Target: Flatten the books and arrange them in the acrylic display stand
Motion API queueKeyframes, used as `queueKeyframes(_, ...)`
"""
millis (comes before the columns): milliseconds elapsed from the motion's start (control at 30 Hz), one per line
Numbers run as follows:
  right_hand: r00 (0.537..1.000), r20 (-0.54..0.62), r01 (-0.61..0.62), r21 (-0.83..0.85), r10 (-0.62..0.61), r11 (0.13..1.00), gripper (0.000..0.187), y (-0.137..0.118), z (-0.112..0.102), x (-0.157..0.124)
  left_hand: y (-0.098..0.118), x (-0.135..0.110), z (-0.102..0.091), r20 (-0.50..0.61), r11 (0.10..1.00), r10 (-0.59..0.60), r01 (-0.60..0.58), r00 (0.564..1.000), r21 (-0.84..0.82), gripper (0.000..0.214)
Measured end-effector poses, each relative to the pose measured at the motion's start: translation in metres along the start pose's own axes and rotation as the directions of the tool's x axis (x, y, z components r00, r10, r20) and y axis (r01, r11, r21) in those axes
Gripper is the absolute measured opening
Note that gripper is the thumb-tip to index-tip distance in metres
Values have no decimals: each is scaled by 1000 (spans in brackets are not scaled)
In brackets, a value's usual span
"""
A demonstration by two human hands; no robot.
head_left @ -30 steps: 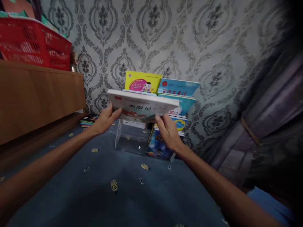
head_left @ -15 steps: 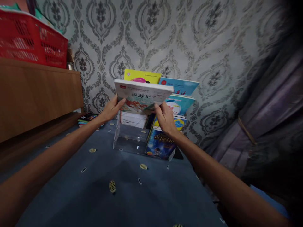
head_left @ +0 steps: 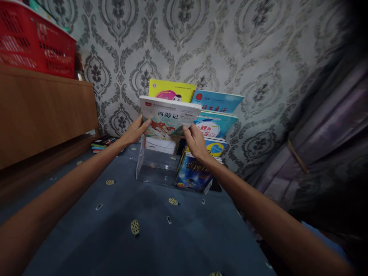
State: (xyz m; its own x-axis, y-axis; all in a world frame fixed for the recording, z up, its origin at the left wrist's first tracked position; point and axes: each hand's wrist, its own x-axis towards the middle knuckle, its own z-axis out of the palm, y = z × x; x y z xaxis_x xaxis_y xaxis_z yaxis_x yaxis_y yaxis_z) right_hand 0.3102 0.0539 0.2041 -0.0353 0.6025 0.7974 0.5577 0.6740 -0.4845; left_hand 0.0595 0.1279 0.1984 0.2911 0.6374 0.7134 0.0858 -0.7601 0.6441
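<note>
Squarely between both hands, a white-topped paperback book with black Chinese characters and a red-and-green illustrated cover (head_left: 168, 119) leans back above a clear plastic stepped rack (head_left: 156, 174). The left hand (head_left: 136, 130) pinches the book's left edge, thumb lying on the cover and the other fingers mostly hidden behind it. The right hand (head_left: 196, 142) grips near the lower right corner in the same way, its thumb pressed on the front. Whether the book's bottom edge touches the rack is hard to tell in this dim light.

Just behind the held book's top edge stands a bright yellow book with a pink patch (head_left: 172, 88). To the right, a light blue book with red characters (head_left: 217, 100) rises over a teal book with a white circle (head_left: 220, 122); below, a yellow-and-blue book (head_left: 215, 147) sits behind a dark blue glossy book (head_left: 194, 174) at the rack's front right. The rack's front left section has open room beneath the held book. A dark blue-grey printed cloth (head_left: 115, 230) spreads before it, with free space between the forearms. Well left, a low pile of thin books (head_left: 106, 141) lies near a brown wooden cabinet (head_left: 43, 111).
</note>
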Motion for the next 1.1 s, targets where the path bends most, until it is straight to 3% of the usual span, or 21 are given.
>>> queueKeyframes(400,992,30,-115,-132,120,985,48,7,5,12,-4,1,1,6,994,-88,87,996,64,60)
queueKeyframes(600,988,38,-129,-329,150,935,26,1,2,22,-5,10,3,-18,979,-163,164,986,118,58)
queueKeyframes(700,994,31,-83,-391,103,917,20,-4,0,25,-10,15,3,-40,974,-157,161,987,161,56)
queueKeyframes(933,997,12,-67,-383,77,921,29,-12,3,18,-13,25,-1,-89,923,-48,78,995,378,37)
queueKeyframes(1100,996,-4,-84,-344,88,935,38,-17,6,14,-11,27,-3,-74,898,-14,45,997,437,30)
